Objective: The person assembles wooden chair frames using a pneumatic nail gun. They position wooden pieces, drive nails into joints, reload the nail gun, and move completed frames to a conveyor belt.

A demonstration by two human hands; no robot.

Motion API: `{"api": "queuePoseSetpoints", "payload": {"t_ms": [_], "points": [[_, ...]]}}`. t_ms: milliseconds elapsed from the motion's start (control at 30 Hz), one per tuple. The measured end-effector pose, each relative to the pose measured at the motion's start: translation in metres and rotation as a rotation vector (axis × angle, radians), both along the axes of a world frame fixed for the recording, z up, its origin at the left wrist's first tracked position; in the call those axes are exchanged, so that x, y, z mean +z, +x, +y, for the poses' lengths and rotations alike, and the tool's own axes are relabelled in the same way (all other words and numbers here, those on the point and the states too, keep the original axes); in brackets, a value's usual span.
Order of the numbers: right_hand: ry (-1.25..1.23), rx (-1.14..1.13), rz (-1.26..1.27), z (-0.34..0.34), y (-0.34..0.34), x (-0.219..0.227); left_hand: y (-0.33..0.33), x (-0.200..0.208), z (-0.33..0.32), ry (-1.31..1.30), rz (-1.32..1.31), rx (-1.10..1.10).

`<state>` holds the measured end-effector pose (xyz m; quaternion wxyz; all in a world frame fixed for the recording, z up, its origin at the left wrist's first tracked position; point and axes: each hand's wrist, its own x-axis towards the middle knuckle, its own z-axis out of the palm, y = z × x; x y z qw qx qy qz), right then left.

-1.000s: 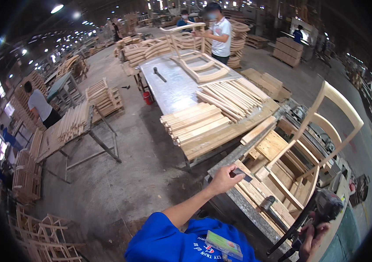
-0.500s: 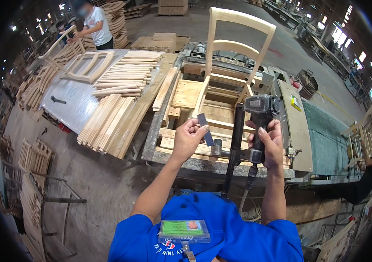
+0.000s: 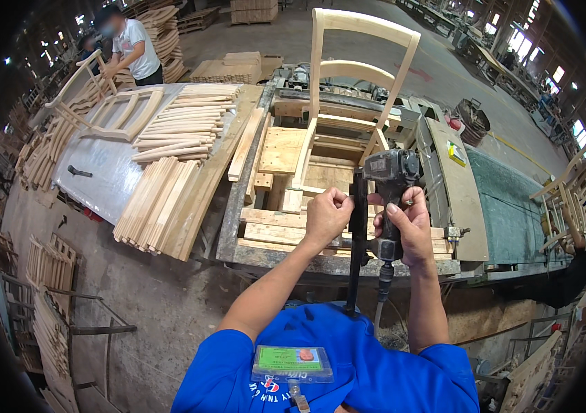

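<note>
An air nail gun (image 3: 388, 180), black and worn, is held upright before me in my right hand (image 3: 413, 230). The fingers close round its handle, and an air hose runs down from the handle's lower end. Its long dark magazine (image 3: 356, 255) stands on the left of the handle, its lower end near my blue shirt. My left hand (image 3: 329, 215) is closed in a pinch against the magazine; whatever lies between its fingertips is hidden. Beyond the gun, a pale wooden chair frame (image 3: 317, 76) stands over the workbench (image 3: 234, 237).
On the left, a plastic-covered table (image 3: 93, 182) carries stacked wooden slats (image 3: 159, 206), curved sticks and a chair part. A co-worker (image 3: 134, 51) handles a chair frame behind it. A green-topped table (image 3: 510, 206) is at right, with another person beside it.
My left hand has moved right to the magazine, and the dark strip it held is out of sight. The view has shifted slightly, and the nail gun sits a little further left.
</note>
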<state>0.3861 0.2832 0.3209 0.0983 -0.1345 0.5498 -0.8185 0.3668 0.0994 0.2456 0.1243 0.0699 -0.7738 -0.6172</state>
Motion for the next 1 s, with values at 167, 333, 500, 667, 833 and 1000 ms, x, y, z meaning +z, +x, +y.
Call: {"api": "queuePoseSetpoints", "payload": {"t_ms": [167, 333, 500, 667, 833, 1000], "points": [[-0.001, -0.016, 0.004, 0.001, -0.007, -0.001, -0.001, 0.004, 0.013, -0.145, 0.097, 0.069], [0.114, -0.053, -0.026, -0.008, -0.013, -0.008, -0.010, -0.033, 0.008, 0.113, 0.036, 0.021], [0.102, -0.065, 0.057, -0.001, -0.019, -0.004, -0.016, -0.032, 0.020, 0.633, 0.042, -0.232], [-0.034, 0.033, -0.021, -0.009, -0.027, -0.033, -0.008, -0.040, 0.003, 0.513, -0.038, -0.042], [-0.049, 0.145, -0.094, -0.014, -0.031, -0.054, 0.003, -0.039, -0.009, 0.316, -0.101, 0.206], [-0.054, 0.187, -0.172, 0.003, -0.041, -0.081, 0.015, -0.045, -0.005, 0.330, -0.196, 0.179]]}}
